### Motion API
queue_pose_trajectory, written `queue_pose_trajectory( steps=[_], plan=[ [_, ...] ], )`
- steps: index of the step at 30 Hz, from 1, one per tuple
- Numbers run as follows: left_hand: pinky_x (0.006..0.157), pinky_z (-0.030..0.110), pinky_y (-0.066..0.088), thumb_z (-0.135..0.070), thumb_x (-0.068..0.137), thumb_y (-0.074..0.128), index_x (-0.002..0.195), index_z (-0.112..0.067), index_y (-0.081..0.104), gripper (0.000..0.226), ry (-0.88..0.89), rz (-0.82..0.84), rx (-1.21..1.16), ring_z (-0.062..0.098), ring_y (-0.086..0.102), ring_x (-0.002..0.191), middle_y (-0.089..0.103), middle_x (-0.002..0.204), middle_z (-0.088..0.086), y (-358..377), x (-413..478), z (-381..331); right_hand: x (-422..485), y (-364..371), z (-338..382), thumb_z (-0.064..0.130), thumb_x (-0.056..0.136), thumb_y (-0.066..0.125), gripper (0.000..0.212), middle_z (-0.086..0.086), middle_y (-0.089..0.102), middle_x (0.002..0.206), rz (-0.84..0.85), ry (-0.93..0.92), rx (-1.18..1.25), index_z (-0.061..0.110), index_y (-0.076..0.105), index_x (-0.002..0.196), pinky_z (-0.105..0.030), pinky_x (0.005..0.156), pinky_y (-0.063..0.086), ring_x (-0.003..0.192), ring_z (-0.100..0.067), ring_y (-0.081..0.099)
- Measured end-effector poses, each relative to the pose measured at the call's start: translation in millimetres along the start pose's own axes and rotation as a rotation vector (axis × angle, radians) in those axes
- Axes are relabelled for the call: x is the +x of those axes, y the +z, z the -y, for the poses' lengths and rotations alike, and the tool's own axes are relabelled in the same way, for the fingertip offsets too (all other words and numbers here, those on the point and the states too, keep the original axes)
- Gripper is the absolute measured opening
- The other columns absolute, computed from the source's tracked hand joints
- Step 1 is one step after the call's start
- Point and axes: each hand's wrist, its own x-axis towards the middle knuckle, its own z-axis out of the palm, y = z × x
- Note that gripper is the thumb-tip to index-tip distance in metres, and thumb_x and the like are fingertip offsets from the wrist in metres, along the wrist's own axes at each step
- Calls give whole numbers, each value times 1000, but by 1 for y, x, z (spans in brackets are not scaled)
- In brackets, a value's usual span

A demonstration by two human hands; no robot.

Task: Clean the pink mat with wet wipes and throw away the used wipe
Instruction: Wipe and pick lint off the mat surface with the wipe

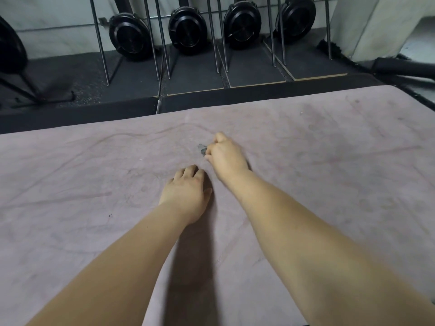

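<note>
**Right hand [227,156] grips a grey wipe [202,149] on the pink mat [329,161]**

Head view: the pink mat lies flat across the lower picture, wrinkled and with faint stains. On its middle part the right hand curls its fingers around the small dirty wipe, which is mostly hidden. The left hand [186,194] rests palm down on the mat just beside it, its fingers relaxed and holding nothing. Behind the mat, black round discs [187,31] stand between metal rods [100,41].

Back row: four black round housings [186,31] against the white wall [58,17], with thin metal rods [100,41] slanting up between them. Dark flat boards [254,64] on the floor underneath — black padded tube [400,67] lying far right.
</note>
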Motion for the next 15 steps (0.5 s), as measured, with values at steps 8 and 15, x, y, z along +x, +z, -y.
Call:
queue_pose_trajectory(
  steps=[8,15],
  plan=[
    [108,44,47,-51,102,51,147,-20,48,55,-3,48,-5,30,42,141,41,157,1,-13,5,-2,-7,-51,-120,17,96,60,21,-20,66,118,-72,277,-174,12,70,114,-29,90,48,107,-35,65],
    [99,45,53,-57,99,54,141,-25,56,53,-3,69,14,28,50,132,47,148,-4,-20,7,2,-14,-34,-119,8,96,56,23,-21,72,106,-218,551,-104,6,75,109,-40,85,58,99,-37,69]
  ],
)
